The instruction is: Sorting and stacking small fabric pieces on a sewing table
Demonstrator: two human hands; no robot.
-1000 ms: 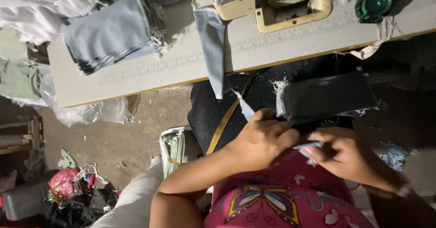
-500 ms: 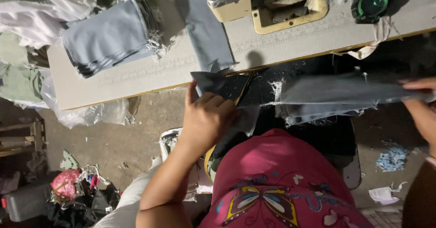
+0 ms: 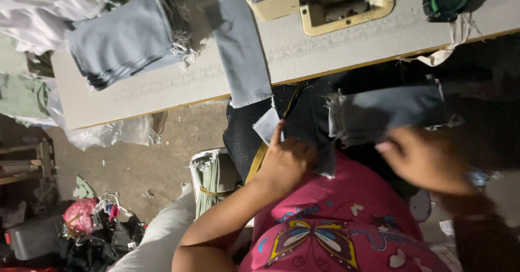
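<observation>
Below the pale sewing table (image 3: 179, 88), our left hand (image 3: 284, 161) pinches a frayed grey-blue denim strip (image 3: 379, 112), fingers clamped. Our right hand (image 3: 425, 161) blurs beside the strip; we cannot tell its fingers.

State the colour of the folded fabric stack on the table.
The folded fabric stack is grey-blue, seen in the head view.

Blue-grey cloth piece (image 3: 379, 112): matt woven fabric, frayed edges. Tabletop (image 3: 179, 85): matt, smooth laminate. Bag (image 3: 108, 134): glossy plastic.
</observation>
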